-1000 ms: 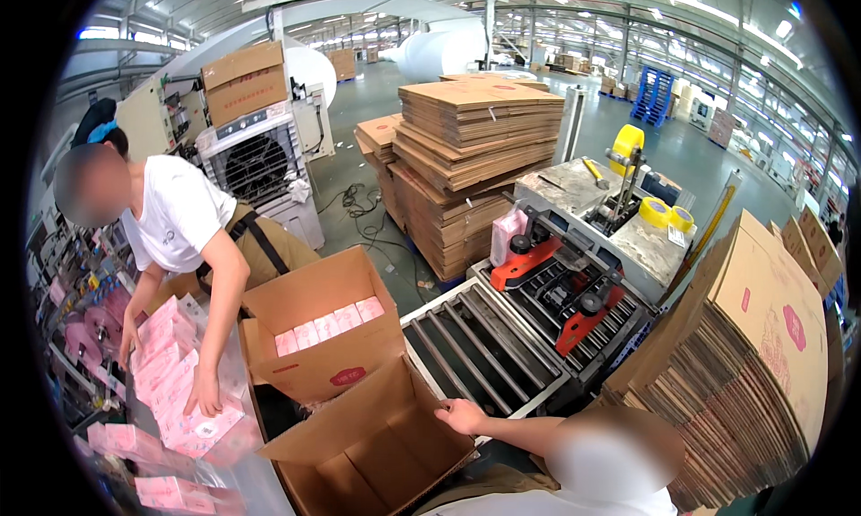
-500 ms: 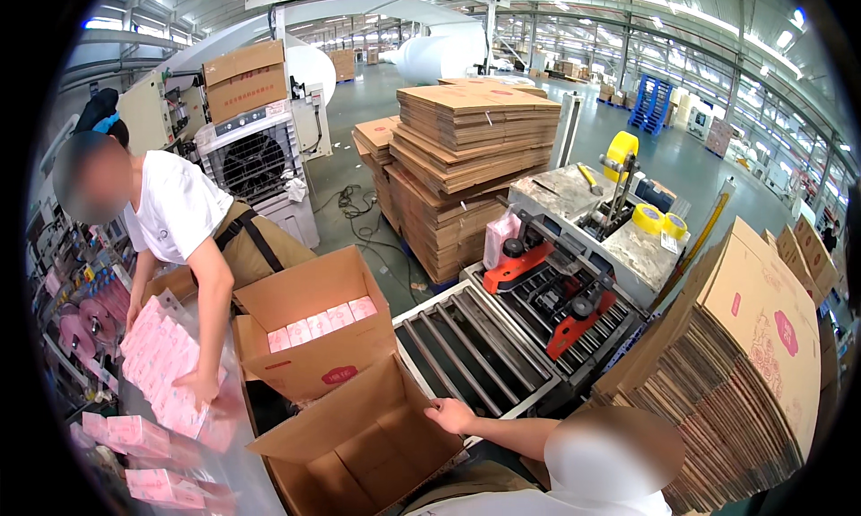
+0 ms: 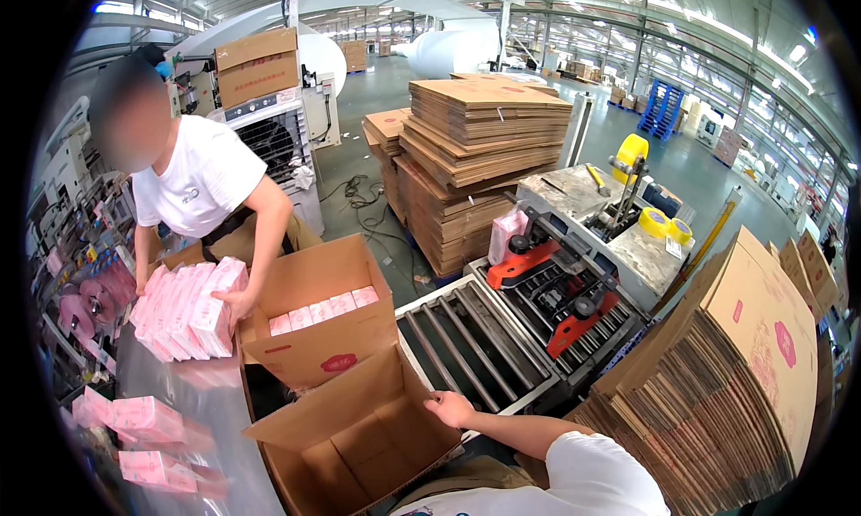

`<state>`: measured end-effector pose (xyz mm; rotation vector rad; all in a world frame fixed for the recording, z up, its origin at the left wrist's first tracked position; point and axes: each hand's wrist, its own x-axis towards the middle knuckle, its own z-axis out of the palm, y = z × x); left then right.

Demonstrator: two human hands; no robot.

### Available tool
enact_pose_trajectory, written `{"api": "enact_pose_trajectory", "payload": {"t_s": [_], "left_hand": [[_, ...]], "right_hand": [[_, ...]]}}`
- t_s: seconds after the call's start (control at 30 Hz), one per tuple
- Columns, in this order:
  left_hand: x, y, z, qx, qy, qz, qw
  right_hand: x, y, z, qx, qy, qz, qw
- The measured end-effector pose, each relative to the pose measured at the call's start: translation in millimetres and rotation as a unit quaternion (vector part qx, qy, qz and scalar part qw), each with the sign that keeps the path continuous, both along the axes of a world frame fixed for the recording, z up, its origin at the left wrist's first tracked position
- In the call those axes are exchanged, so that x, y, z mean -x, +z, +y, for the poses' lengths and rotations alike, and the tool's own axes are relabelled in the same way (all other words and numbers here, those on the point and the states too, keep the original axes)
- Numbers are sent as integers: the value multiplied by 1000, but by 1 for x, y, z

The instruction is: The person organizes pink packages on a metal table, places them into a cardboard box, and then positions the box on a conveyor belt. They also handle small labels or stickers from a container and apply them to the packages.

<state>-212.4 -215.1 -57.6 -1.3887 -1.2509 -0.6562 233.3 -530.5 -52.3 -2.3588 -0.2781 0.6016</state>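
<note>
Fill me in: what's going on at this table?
The camera wearer's right hand grips the side edge of an open box that looks empty; the left hand is out of view. A co-worker's hands hold a row of pink packs at the metal table. A second box, beside the first, has pink packs showing inside. A few loose packs lie on the table's nearer part.

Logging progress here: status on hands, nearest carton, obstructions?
Right hand gripping edge of nearest carton; left hand unseen. Carton open, looks empty. Second carton close beyond.
</note>
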Motion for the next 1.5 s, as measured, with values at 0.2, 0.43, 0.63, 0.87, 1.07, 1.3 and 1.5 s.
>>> {"api": "enact_pose_trajectory", "payload": {"t_s": [0.2,0.43,0.63,0.87,1.07,1.3,1.5], "left_hand": [[15,-18,10,-1,-13,-70,997],[22,-35,26,8,2,-37,999],[25,-46,21,45,31,-43,998],[42,-84,41,371,24,-304,877],[51,-68,29,413,105,-342,837],[47,10,125,625,-6,-277,730],[51,129,315,512,-181,258,799]], "right_hand": [[2,-1,2,7,9,5,1000],[1,10,-3,2,2,41,999],[-6,7,3,7,2,30,1000],[-1,16,-4,-21,-14,-12,1000],[31,25,13,-64,72,-119,988],[3,96,121,-33,308,-238,921],[116,144,411,-220,588,-333,704]]}}
